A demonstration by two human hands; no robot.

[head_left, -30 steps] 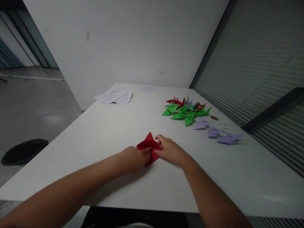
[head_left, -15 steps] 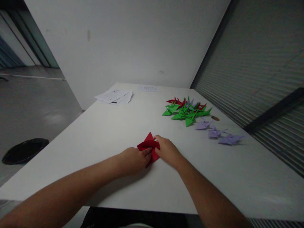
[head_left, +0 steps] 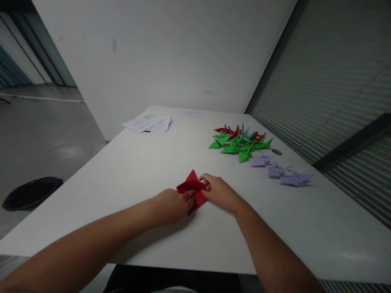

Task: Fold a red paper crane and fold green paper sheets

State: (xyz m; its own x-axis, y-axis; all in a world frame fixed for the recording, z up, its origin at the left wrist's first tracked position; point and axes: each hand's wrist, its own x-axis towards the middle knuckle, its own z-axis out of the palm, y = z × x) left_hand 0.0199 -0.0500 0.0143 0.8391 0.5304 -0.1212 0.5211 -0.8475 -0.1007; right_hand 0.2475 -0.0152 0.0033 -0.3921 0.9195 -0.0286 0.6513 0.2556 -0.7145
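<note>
A partly folded red paper (head_left: 192,185) lies on the white table (head_left: 137,171) in front of me, one pointed flap standing up. My left hand (head_left: 171,205) presses its near left edge with closed fingers. From the right side, my right hand (head_left: 218,193) pinches the paper, fingers curled on the fold. Both hands touch the paper and nearly meet over it.
A pile of green and red folded paper cranes (head_left: 240,142) sits farther back on the right. Three lilac cranes (head_left: 279,170) lie in a row beside it. White printed sheets (head_left: 148,123) rest at the far left corner. A dark round bin (head_left: 30,193) stands on the floor to the left.
My right hand slid slightly along the red paper's fold and back again. The left hand and the paper stayed in place.
</note>
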